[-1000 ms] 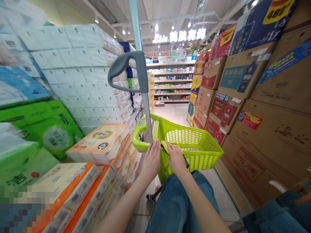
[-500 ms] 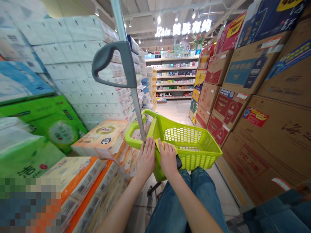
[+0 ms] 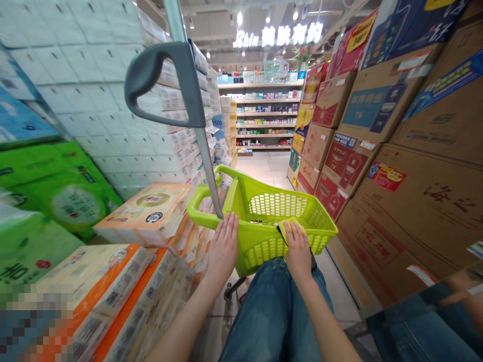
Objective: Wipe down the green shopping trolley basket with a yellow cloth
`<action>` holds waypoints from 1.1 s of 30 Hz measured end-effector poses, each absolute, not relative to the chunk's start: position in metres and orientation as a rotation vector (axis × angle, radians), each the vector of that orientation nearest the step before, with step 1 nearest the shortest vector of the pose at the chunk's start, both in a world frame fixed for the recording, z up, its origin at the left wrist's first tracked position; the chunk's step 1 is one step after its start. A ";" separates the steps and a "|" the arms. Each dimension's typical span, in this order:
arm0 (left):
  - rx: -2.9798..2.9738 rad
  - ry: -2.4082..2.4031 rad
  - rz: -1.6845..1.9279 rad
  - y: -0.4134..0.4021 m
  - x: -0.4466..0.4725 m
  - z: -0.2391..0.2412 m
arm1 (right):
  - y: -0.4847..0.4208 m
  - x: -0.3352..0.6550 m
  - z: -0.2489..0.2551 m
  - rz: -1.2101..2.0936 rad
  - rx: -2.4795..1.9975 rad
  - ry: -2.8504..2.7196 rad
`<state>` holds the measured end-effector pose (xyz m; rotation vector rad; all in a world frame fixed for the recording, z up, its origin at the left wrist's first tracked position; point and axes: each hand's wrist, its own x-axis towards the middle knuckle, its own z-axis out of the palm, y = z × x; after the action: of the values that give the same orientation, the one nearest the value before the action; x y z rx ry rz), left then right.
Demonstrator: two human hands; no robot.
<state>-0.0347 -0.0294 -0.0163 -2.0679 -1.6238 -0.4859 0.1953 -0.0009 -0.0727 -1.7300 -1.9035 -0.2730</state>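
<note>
A lime-green wheeled shopping basket (image 3: 260, 236) with slotted sides stands in front of my knees. My left hand (image 3: 225, 239) lies on its near rim by the pole, fingers stretched out and close together; the thumb is hidden. Farther right along the same rim, my right hand (image 3: 298, 247) presses a yellow cloth (image 3: 284, 225) with a dark edge over the plastic, fingers bent round it. A metal pole (image 3: 208, 168) with a grey loop handle (image 3: 194, 90) rises from the basket's left end. The part of the basket that I can see inside holds nothing.
Stacked tissue packs (image 3: 145, 203) crowd the left side. Brown cartons (image 3: 411, 221) form a wall on the right. A tiled aisle (image 3: 260, 163) leads to stocked shelves (image 3: 264, 103). Another person's denim-clad leg (image 3: 418, 322) shows at the lower right.
My right hand has slid right along the basket's rim with the cloth, away from my left hand. My left hand stays by the pole. The view has shifted slightly.
</note>
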 end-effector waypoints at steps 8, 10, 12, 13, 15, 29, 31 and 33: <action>-2.001 -1.634 -0.527 -0.031 -0.031 -0.019 | -0.006 0.089 -0.026 -0.051 -1.517 -2.056; -1.994 -1.633 -0.526 -0.031 -0.031 -0.020 | -0.009 0.078 -0.020 -0.029 -1.479 -2.056; -1.996 -1.632 -0.535 -0.031 -0.031 -0.021 | -0.010 0.081 -0.021 -0.040 -1.463 -2.050; -2.000 -1.631 -0.545 -0.032 -0.031 -0.021 | -0.010 0.085 -0.024 -0.055 -1.457 -2.052; -2.010 -1.622 -0.568 -0.032 -0.032 -0.022 | -0.009 0.100 -0.033 -0.097 -1.460 -2.056; -2.017 -1.634 -0.585 -0.033 -0.029 -0.021 | 0.001 0.157 -0.055 -0.176 -1.774 -1.895; -2.005 -1.629 -0.597 -0.031 -0.028 -0.023 | -0.001 0.125 -0.041 -0.114 -1.665 -1.974; -1.989 -1.623 -0.611 -0.029 -0.029 -0.024 | -0.004 0.096 -0.028 -0.090 -1.537 -2.017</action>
<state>-0.0287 -0.0292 -0.0244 -1.9893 -1.6231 -0.6109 0.0963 -0.0037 -0.0282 -1.5367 -2.0169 -0.0902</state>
